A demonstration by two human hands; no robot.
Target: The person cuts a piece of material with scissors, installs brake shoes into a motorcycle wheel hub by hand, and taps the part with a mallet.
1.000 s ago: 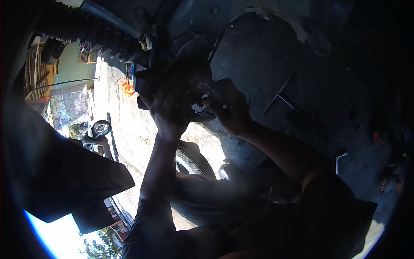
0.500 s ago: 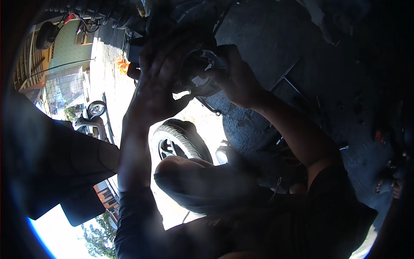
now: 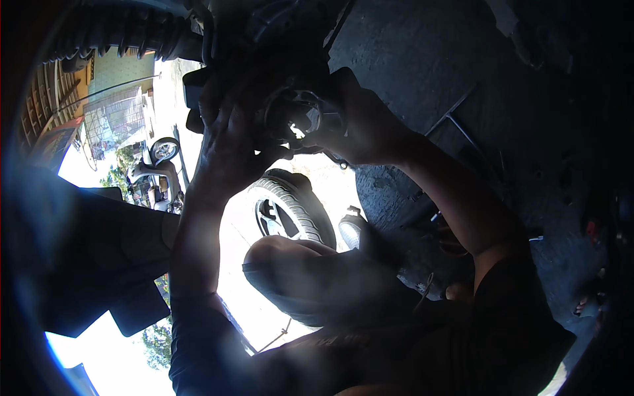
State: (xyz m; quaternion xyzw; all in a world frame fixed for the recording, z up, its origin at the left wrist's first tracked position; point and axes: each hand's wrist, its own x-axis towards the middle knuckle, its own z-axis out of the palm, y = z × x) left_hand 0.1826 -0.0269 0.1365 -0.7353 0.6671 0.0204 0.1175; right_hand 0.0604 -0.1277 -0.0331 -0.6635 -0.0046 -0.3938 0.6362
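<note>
A dark ring-shaped part with an open middle sits between my hands, close beneath the shadowed underside of a vehicle. My left hand is closed around its left side, fingers pointing up and thumb at the lower edge. On the opposite side my right hand grips the part, its fingers curled at the rim. Deep shadow hides most fingertips, and I cannot tell whether the ring is fixed to the vehicle. A coil-spring shock absorber runs across the upper left.
Below my hands a tyre on a spoked rim lies on sunlit ground beside my knee. A T-shaped metal wrench rests on the dark floor at right. A parked motorcycle stands in the sun at left.
The view has shifted, so the shock absorber looms larger and the tyre appears further right. Both hands stay on the ring-shaped part; my right fingers sit lower along its rim.
</note>
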